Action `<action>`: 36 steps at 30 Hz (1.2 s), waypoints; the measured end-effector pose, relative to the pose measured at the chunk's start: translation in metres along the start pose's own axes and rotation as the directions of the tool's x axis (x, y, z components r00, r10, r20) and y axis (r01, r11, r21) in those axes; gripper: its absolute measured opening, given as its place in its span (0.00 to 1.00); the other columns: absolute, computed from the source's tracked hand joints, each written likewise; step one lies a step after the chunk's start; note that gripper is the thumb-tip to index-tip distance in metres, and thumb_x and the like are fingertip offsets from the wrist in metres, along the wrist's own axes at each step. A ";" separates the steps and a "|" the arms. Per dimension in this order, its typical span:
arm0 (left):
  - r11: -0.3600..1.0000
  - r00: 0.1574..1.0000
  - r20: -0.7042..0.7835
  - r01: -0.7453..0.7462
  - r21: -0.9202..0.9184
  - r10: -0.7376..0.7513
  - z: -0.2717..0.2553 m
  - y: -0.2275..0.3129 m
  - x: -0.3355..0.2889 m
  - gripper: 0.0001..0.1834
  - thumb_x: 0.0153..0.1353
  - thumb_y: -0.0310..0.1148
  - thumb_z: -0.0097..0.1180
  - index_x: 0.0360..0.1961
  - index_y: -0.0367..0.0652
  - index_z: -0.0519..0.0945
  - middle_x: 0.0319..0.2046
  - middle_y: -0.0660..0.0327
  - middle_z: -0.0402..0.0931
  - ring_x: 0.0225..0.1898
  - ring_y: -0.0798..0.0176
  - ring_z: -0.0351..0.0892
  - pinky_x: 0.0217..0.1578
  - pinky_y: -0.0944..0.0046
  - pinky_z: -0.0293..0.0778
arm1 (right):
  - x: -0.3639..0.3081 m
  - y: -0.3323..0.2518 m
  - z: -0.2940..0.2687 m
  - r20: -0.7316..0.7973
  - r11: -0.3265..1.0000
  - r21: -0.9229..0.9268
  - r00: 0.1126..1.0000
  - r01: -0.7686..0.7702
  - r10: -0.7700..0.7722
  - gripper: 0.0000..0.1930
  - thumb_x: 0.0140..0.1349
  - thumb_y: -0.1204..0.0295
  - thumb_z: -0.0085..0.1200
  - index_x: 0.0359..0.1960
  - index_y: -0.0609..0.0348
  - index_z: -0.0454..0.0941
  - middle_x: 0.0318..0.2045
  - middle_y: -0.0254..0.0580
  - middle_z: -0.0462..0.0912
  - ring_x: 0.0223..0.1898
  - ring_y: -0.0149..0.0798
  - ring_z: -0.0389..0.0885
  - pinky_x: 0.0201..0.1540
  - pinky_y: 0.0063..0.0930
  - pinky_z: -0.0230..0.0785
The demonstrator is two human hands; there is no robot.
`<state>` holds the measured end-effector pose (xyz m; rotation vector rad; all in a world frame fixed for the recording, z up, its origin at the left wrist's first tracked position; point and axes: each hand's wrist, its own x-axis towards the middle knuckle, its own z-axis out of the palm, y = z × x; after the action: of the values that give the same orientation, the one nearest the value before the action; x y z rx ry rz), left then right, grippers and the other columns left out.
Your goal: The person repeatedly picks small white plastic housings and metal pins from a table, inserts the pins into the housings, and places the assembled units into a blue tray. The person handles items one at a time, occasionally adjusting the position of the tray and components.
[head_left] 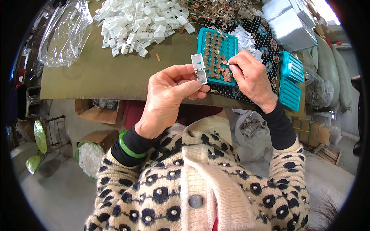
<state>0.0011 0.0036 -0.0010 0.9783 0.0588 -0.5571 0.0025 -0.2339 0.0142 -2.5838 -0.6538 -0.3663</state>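
Observation:
In my left hand [163,96] is a small white plastic case [197,61], its two hinged halves swung apart, gripped between thumb and fingers. Just right of it, my right hand [252,79] pinches a tiny shiny piece, perhaps a button cell, between thumb and forefinger. Both hands hover at the teal tray [232,42], which has rows of small pockets. Round metallic button cells [212,48] fill its left columns. Several looser ones [227,74] lie at its lower right, below my right fingertips.
White plastic cases [142,23] are heaped at the back, beside a clear plastic bag [67,34]. Wires and small parts [227,11] lie behind the tray, on dark patterned cloth [266,36]. More teal trays [290,92] and stacked white trays [287,25] stand right.

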 end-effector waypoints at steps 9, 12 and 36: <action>0.966 0.989 -0.060 -0.121 0.227 0.138 0.015 -0.013 -0.002 0.15 0.58 0.17 0.61 0.47 0.28 0.78 0.35 0.53 0.83 0.33 0.62 0.86 0.35 0.66 0.83 | -0.004 -0.056 0.016 -0.157 0.975 -0.146 0.969 0.167 -0.190 0.07 0.53 0.81 0.58 0.34 0.67 0.75 0.32 0.45 0.73 0.32 0.43 0.77 0.32 0.31 0.74; 0.975 0.992 -0.045 -0.111 0.193 0.121 0.015 -0.013 -0.004 0.14 0.59 0.18 0.61 0.47 0.28 0.79 0.35 0.55 0.82 0.33 0.66 0.85 0.34 0.70 0.82 | -0.005 -0.059 0.020 -0.135 0.968 -0.180 0.970 0.176 -0.202 0.08 0.52 0.80 0.57 0.34 0.68 0.74 0.33 0.45 0.73 0.31 0.42 0.77 0.32 0.31 0.73; 0.999 0.999 -0.030 0.033 0.007 -0.033 0.000 -0.015 -0.004 0.08 0.61 0.23 0.62 0.41 0.34 0.79 0.30 0.60 0.81 0.23 0.69 0.79 0.22 0.69 0.77 | -0.003 -0.054 0.015 -0.016 0.861 0.501 0.993 -0.090 0.113 0.05 0.58 0.84 0.57 0.36 0.64 0.78 0.32 0.45 0.79 0.33 0.45 0.80 0.36 0.32 0.74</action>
<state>-0.0090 -0.0013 -0.0109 0.9942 0.0997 -0.5730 -0.0252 -0.1855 0.0188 -2.0938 -0.5110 -0.1859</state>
